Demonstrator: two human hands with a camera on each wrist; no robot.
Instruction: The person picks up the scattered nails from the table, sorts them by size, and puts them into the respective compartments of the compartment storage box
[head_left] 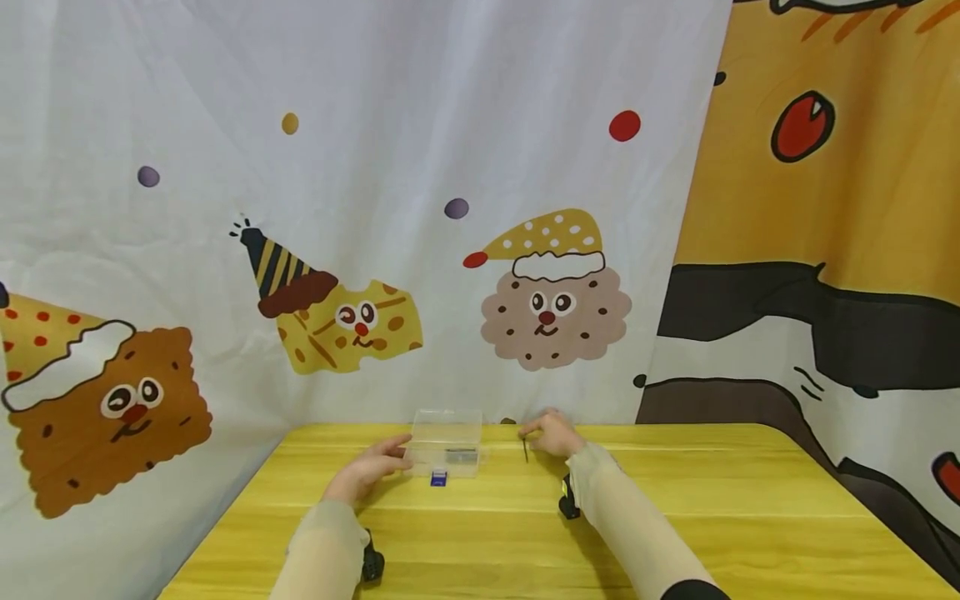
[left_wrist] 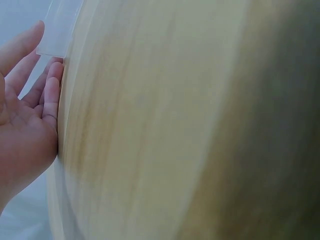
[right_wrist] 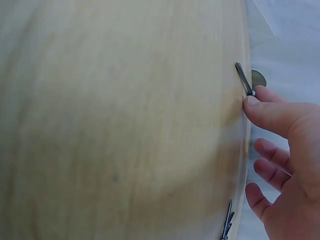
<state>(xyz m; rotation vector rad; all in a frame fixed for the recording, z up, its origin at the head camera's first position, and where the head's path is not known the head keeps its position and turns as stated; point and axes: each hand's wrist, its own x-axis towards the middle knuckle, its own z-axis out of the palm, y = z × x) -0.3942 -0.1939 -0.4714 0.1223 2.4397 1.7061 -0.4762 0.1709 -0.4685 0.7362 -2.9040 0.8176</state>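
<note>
A clear plastic box [head_left: 417,457] stands at the table's far side in the head view, lid raised, with some greyish metal pieces [head_left: 461,456] inside. My left hand [head_left: 371,468] is at the box's left side, fingers loosely bent. The left wrist view shows that hand's fingertips [left_wrist: 54,67] by the end of the box [left_wrist: 57,37]; whether they press on it is hard to see. Between thumb and forefinger, my right hand [head_left: 553,434] pinches a dark metal nail [right_wrist: 243,77] near its head, the pointed end away from the fingers.
More nails [right_wrist: 227,221] lie on the table near its far edge, below the right hand in the right wrist view. A small blue-and-white piece [head_left: 438,477] is at the box's front. Behind the wooden table [head_left: 480,542] hangs a printed cloth [head_left: 375,125].
</note>
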